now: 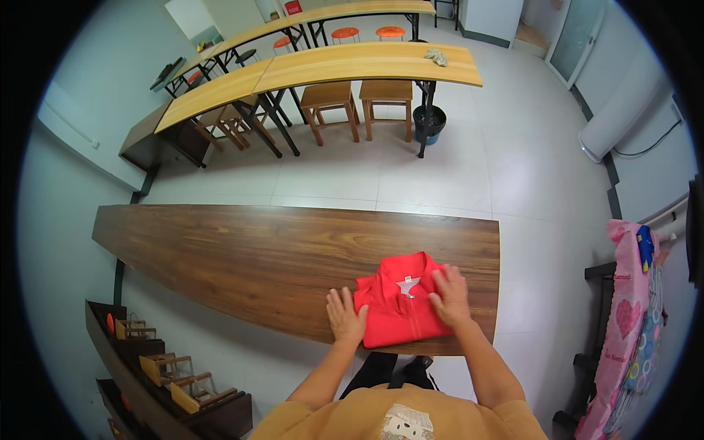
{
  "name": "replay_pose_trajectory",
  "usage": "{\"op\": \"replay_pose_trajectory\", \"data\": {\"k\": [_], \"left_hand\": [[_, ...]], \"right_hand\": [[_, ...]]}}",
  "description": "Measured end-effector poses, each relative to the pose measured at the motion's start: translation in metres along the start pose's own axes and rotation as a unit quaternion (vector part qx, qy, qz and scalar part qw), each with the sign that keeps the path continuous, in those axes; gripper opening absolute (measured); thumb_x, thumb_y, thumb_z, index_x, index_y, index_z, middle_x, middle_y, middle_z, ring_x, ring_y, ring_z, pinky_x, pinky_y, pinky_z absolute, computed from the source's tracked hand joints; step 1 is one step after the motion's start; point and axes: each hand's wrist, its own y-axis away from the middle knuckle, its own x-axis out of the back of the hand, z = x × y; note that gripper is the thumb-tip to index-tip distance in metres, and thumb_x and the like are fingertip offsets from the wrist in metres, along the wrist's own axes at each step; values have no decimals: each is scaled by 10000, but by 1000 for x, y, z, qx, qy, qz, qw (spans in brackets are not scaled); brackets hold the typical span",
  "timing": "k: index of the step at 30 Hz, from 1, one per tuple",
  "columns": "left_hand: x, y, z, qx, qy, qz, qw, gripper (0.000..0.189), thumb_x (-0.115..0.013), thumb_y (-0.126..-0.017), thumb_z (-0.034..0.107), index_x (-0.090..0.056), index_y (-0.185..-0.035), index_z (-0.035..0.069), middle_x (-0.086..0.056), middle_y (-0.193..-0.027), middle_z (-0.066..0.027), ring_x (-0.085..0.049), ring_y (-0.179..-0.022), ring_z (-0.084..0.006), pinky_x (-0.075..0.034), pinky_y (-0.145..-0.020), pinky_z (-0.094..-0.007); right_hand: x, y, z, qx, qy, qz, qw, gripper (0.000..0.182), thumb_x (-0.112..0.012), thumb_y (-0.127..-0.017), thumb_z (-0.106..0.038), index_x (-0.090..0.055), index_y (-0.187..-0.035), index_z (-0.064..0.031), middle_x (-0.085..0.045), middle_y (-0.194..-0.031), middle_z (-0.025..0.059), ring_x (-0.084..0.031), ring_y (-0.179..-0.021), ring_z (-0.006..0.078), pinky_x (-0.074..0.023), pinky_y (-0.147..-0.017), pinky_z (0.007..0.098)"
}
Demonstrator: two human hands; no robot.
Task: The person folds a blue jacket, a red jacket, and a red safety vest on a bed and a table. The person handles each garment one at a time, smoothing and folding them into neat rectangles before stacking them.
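Observation:
A red zip-up garment [393, 316] with a collar lies folded into a compact bundle near the front right end of a dark wooden table [247, 247]. Its collar points away from me, and a zip pull and a small white label show at the neck. My left hand [346, 319] rests at the garment's left edge, fingers apart, partly on the tabletop. On the right side of the garment lies my right hand [452, 297], its fingers spread over the red fabric near the collar. Neither hand grips anything.
Beyond the floor stand light wooden tables [352, 63] with wooden stools [327, 96] beneath and a crumpled cloth [436, 57] on top. A black bin [430, 122] sits by a table leg. Pink printed fabric [621, 319] hangs at right; small upturned stools [192, 393] lie at lower left.

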Motion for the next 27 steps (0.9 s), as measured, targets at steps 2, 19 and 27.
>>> {"op": "replay_pose_trajectory", "data": {"k": [2,19,27], "left_hand": [[7,5,-6,18,48,-11,999,711,-557,-858,420,-298,-1377,8,-193,-1452,-274,-154,-1358,-423,-166,-1097,-493],[23,2,100,184,741,-265,589,386,-619,-846,83,-490,-1206,31,-584,-1164,-140,-579,-1052,-273,-472,-915,-444],[-11,50,277,190,671,-491,522,448,-593,-882,221,-474,-1271,34,-544,-1257,-143,-536,-1140,-281,-414,-988,-454]], "right_hand": [[8,18,17,-183,-106,104,972,579,-695,-761,-204,-467,-1270,-46,-507,-1239,187,-451,-1181,346,-374,-978,415],[70,96,43,-335,-645,-71,683,473,-708,-745,-71,-549,-1186,-16,-601,-1145,99,-578,-1019,197,-466,-900,346],[200,217,148,-318,-683,81,653,481,-710,-745,-55,-538,-1193,-17,-597,-1149,103,-583,-1027,208,-473,-908,361]]}}
